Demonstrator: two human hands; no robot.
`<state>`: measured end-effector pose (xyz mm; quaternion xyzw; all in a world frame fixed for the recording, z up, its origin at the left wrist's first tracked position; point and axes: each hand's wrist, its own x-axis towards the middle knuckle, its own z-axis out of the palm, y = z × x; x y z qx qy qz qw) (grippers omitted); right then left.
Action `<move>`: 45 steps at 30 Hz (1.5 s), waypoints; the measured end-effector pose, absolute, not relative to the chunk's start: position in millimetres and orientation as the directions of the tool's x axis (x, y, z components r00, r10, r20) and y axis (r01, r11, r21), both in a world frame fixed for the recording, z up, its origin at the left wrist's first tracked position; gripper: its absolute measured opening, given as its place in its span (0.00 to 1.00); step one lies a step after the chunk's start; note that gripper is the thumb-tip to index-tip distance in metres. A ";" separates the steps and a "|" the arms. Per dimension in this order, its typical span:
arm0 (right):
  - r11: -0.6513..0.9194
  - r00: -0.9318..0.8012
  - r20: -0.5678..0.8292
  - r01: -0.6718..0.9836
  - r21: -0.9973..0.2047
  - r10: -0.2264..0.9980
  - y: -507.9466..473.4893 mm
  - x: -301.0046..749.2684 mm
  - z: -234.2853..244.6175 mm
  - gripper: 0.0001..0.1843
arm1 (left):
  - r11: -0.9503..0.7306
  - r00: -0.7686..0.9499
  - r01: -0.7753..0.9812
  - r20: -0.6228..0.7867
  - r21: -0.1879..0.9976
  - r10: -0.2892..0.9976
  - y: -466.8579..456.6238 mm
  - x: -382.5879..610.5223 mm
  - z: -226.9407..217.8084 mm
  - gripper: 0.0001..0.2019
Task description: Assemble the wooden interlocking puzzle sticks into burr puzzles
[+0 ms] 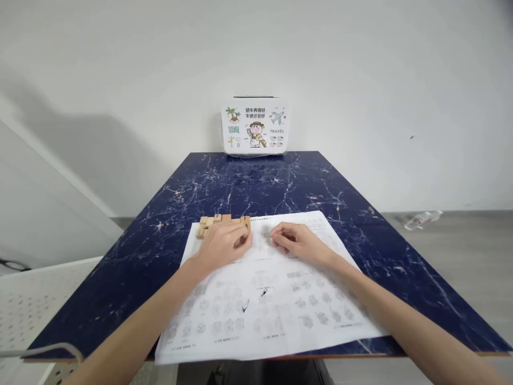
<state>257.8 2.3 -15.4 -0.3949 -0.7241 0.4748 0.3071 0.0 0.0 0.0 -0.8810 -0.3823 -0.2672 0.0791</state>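
Note:
A chain of small wooden blocks [212, 222] lies along the far edge of a large printed sheet [264, 305] on the dark blue marbled table [264, 182]. My left hand [222, 243] rests over the right end of the chain, fingers curled on it. Just to its right, my right hand [298, 241] lies on the sheet with its fingers bent and pressed together; what they hold, if anything, is hidden. The sheet shows rows of small shape drawings and two pen ticks.
A white box [255, 127] with cartoon pictures and the word TRAVEL stands against the wall at the table's far edge. A white perforated surface [28, 299] sits low at the left. A clear plastic bottle [422, 218] lies on the floor at the right.

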 end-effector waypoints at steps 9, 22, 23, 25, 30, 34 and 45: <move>0.222 -0.499 0.057 0.279 -0.934 0.865 2.6 258.2 -14.4 0.11 | -0.306 0.201 0.947 0.566 0.096 0.800 17.2 -18.7 -11.7 0.09; 0.223 -0.495 0.052 0.293 -0.930 0.867 3.6 258.8 -12.8 0.10 | -0.047 -0.049 0.971 0.387 0.236 0.921 30.7 -36.4 -16.9 0.18; 0.219 -0.492 0.048 0.296 -0.930 0.869 3.1 258.6 -11.2 0.10 | -0.042 -0.060 0.965 0.372 0.259 0.926 32.2 -37.4 -16.4 0.18; 0.209 -0.485 0.040 0.300 -0.931 0.874 1.9 258.1 -8.2 0.09 | -0.034 -0.078 0.954 0.357 0.299 0.931 34.9 -39.7 -15.7 0.17; 0.196 -0.479 0.035 0.291 -0.936 0.877 0.9 257.6 -6.4 0.09 | -0.045 -0.111 0.923 0.375 0.383 0.920 40.0 -44.8 -15.6 0.15; 0.198 -0.479 0.037 0.290 -0.936 0.877 0.9 257.6 -7.3 0.09 | -0.086 -0.129 0.894 0.435 0.440 0.891 43.1 -48.2 -16.4 0.13; 0.212 -0.485 0.056 0.272 -0.939 0.873 3.6 258.6 -13.2 0.10 | -0.148 -0.214 0.803 0.510 0.578 0.833 49.1 -53.9 -9.4 0.11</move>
